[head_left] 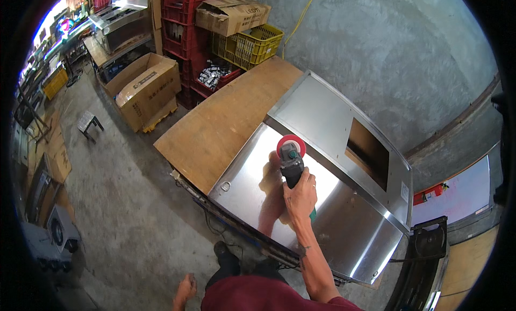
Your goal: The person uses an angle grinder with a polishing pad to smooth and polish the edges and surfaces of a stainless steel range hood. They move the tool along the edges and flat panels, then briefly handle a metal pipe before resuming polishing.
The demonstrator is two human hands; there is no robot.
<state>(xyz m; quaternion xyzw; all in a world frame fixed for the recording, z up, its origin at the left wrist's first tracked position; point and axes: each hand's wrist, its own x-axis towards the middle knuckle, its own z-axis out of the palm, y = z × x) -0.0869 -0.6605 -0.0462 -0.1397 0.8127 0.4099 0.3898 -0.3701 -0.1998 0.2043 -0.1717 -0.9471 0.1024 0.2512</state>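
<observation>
My right hand [302,197] grips an angle grinder [292,166] with a dark body, a green part below the hand and a red-rimmed disc [292,145]. The disc is over the far part of a shiny stainless steel panel [330,214]; whether it touches the metal I cannot tell. A small metal ring [226,186] shows near the panel's left corner. Behind the panel rises a steel cabinet body [317,101] with a rectangular opening. My left hand [186,287] hangs low beside my body, away from the work, fingers curled in with nothing visible in them.
The steel piece lies on a wooden board [231,117] on a bench. Beyond stand red crates [177,37], a yellow crate [252,45] and an open cardboard box [145,90]. A concrete wall [408,47] bounds the far side. A small stool [88,123] stands at left.
</observation>
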